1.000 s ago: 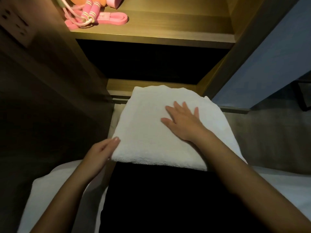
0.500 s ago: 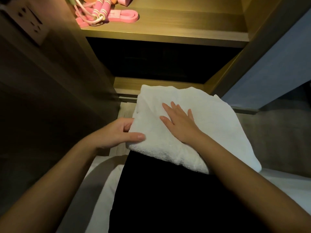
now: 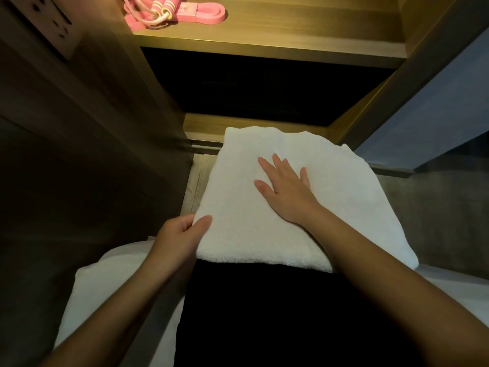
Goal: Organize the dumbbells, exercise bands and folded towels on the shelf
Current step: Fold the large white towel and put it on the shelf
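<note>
A folded white towel point(image 3: 344, 197) lies on my lap, its far edge reaching the lip of the lower wooden shelf point(image 3: 206, 125). My right hand point(image 3: 285, 189) presses flat on top of the towel with straight, spread fingers. My left hand point(image 3: 180, 234) pinches the towel's near left corner, thumb on top and fingers underneath. Pink exercise bands point(image 3: 201, 11) and pink skipping-rope handles point(image 3: 158, 5) lie at the left of the lit upper shelf point(image 3: 291, 41). No dumbbells are in view.
A wall socket point(image 3: 53, 25) sits on the dark panel at the upper left. The opening under the upper shelf is dark. White bedding point(image 3: 87, 292) lies under my legs, and a grey-blue wall panel point(image 3: 436, 109) stands on the right.
My left hand slid from the towel's left side back to its near left corner and now pinches it there. My right hand stays flat on top, fingers spread wider.
</note>
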